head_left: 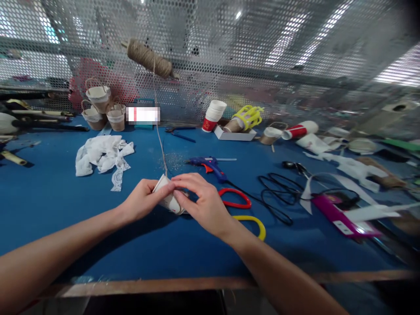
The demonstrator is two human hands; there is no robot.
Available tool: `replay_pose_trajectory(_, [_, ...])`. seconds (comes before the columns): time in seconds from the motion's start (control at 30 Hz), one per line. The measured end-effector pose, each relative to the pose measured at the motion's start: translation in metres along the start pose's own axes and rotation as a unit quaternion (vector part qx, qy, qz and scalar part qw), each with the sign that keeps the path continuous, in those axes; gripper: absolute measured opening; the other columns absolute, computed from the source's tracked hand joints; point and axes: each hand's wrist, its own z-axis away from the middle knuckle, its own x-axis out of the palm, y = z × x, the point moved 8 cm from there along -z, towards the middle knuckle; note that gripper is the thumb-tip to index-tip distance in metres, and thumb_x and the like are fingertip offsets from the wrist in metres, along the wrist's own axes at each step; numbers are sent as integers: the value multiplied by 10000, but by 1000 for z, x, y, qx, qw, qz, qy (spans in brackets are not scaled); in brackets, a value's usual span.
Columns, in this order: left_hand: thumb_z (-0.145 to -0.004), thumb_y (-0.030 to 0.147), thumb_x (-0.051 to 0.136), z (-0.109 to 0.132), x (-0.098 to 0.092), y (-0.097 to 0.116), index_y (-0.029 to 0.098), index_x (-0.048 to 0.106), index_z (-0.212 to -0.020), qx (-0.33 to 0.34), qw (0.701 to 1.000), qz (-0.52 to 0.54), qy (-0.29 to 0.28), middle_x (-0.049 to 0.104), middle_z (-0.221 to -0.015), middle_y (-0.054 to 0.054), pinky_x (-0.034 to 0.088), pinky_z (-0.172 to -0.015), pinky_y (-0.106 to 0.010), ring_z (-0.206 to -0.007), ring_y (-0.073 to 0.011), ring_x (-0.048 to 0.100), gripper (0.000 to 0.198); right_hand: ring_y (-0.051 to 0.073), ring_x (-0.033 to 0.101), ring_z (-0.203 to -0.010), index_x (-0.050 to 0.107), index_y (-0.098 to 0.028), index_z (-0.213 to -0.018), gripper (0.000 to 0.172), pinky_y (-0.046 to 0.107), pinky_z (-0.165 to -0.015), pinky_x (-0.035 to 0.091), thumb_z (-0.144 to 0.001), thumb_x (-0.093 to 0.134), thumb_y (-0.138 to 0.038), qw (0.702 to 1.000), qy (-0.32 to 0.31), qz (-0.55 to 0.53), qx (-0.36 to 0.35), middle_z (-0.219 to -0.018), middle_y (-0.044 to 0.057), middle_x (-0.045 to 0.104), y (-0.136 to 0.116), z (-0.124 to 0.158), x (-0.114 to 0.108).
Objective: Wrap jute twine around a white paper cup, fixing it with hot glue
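Note:
A white paper cup [169,202], tilted on its side, is held between both hands above the blue table. My left hand [142,199] is closed on its left side, thumb across the cup. My right hand [206,202] grips the cup from the other side, its fingertips by the rim, partly covering it. Twine [159,135] runs down from a spool [149,58] on the mesh wall to the cup at my fingers; its end is hidden. Just beyond lies a blue glue gun [211,165]. Scissors with a red handle [235,197] and a yellow handle are half hidden by my right arm.
White lace strips [101,153] lie to the left, below several twine-wrapped cups [98,98]. Behind stand stacked paper cups [215,114], pliers [180,133] and a white box [234,134]. Black cable [278,197] and a purple power strip [344,216] lie to the right.

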Motion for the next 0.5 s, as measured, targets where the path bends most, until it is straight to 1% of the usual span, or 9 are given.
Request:
replay_pose_trajectory(0.07, [-754,379,517,1,0,-1,120,625,-627,-12,1000,26,0,634,-562,-16,407,-511,-208,-498,-103,516,308,154,551,-919,599,-178,-900,145,324,-823,437,-770,535,-187,1000,-5,-14,23,-951,51,625,1,-2,-2])
replay_pose_trajectory(0.13, [-748,363,537,2,1,-2,125,650,-663,-24,998,60,-5,676,-624,-38,443,-567,-226,-544,-125,572,277,150,572,-882,594,-171,-904,154,303,-802,444,-778,523,-223,998,3,-5,62,-933,49,634,8,-6,-11])
replay_pose_trajectory(0.2, [-744,361,550,2,0,-5,126,665,-693,-36,996,84,0,694,-664,-55,461,-603,-242,-581,-146,606,266,153,586,-843,595,-172,-909,181,296,-775,449,-799,489,-270,990,28,61,120,-914,46,644,24,-10,-28])
replay_pose_trajectory(0.23, [-739,365,558,1,-2,-7,124,667,-692,-40,995,91,9,695,-663,-59,465,-606,-245,-583,-151,611,269,160,590,-829,595,-167,-916,204,297,-759,451,-807,473,-288,981,45,113,153,-907,53,646,35,-12,-39])
replay_pose_trajectory(0.27, [-735,370,564,0,-4,-9,120,666,-688,-45,994,96,22,694,-656,-60,466,-603,-246,-578,-154,610,275,164,587,-846,587,-168,-948,236,297,-763,447,-818,448,-309,961,54,187,199,-925,58,643,50,-12,-50])
replay_pose_trajectory(0.33, [-727,384,572,-2,-10,-14,111,660,-674,-50,992,104,52,685,-633,-57,461,-588,-242,-560,-150,596,292,227,563,-925,582,-128,-984,282,360,-795,421,-805,452,-303,936,61,242,246,-999,125,615,76,-14,-67])
replay_pose_trajectory(0.37, [-724,390,574,-3,-13,-16,108,657,-672,-50,991,107,68,680,-624,-54,456,-580,-238,-553,-147,587,299,258,555,-942,588,-108,-978,286,383,-794,412,-781,480,-286,926,50,259,268,-1014,157,604,91,-14,-71])
replay_pose_trajectory(0.4, [-723,394,575,-4,-17,-18,105,655,-675,-47,989,109,83,674,-618,-51,450,-573,-235,-551,-145,579,304,284,564,-916,601,-92,-954,284,396,-767,416,-749,516,-269,916,33,273,291,-985,180,607,105,-13,-74])
replay_pose_trajectory(0.5, [-724,397,578,-7,-25,-21,98,654,-679,-35,987,107,112,662,-605,-43,428,-556,-226,-547,-138,556,312,291,597,-796,635,-91,-867,254,363,-670,432,-686,577,-259,899,-29,286,332,-861,175,634,137,-8,-70])
